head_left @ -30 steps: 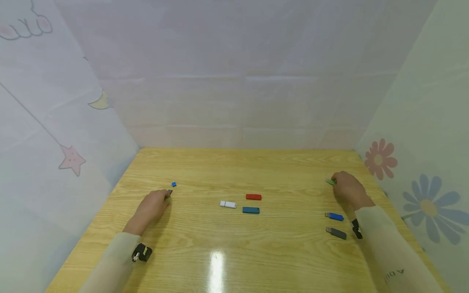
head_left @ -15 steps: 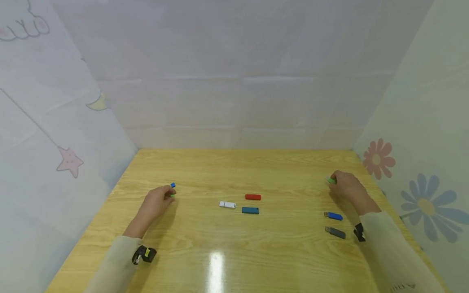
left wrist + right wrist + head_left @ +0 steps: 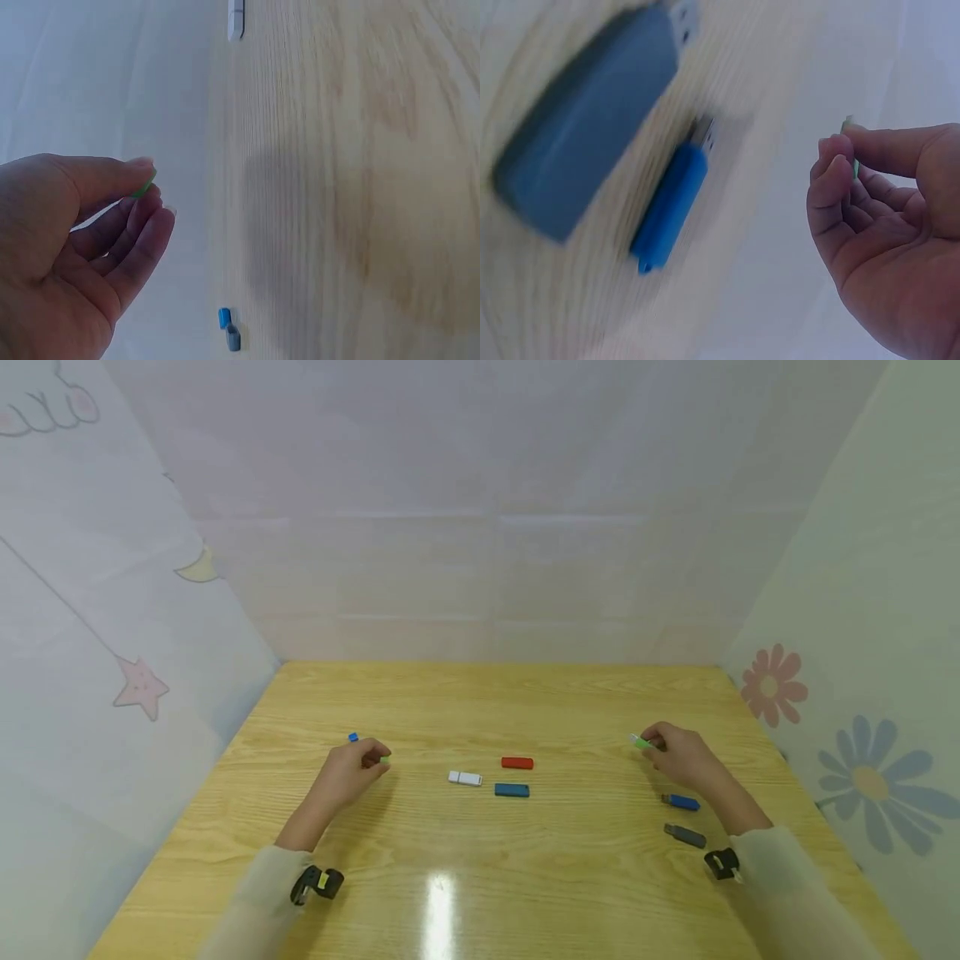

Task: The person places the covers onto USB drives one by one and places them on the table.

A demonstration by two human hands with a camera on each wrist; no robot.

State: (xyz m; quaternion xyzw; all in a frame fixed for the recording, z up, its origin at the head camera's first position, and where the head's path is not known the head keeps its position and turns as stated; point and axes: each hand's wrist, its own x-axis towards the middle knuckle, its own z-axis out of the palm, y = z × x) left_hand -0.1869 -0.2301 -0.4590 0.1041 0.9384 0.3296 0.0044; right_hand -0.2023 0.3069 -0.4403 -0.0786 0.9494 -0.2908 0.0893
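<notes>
Green piece point(image 3: 386, 760) pinched in your left grip point(image 3: 351, 772); green USB stick point(image 3: 641, 742) likewise in your right grip point(image 3: 684, 760); white stick point(image 3: 465, 778), red stick point(image 3: 517, 763) between, on desk point(image 3: 585, 893).

Bare wood runs across the table point(image 3: 450, 706) behind the red stick point(image 3: 517, 762), up to the back wall point(image 3: 450, 560), and a second open strip crosses in front of the teal stick point(image 3: 512, 790); between them, those two and the white stick point(image 3: 465, 778) lie low in the way. The blue stick point(image 3: 682, 802) and the grey stick point(image 3: 685, 836) lie near the right hand point(image 3: 684, 760), on the person's side, while a blue cap point(image 3: 353, 737) sits just beyond the left hand point(image 3: 348, 777).
</notes>
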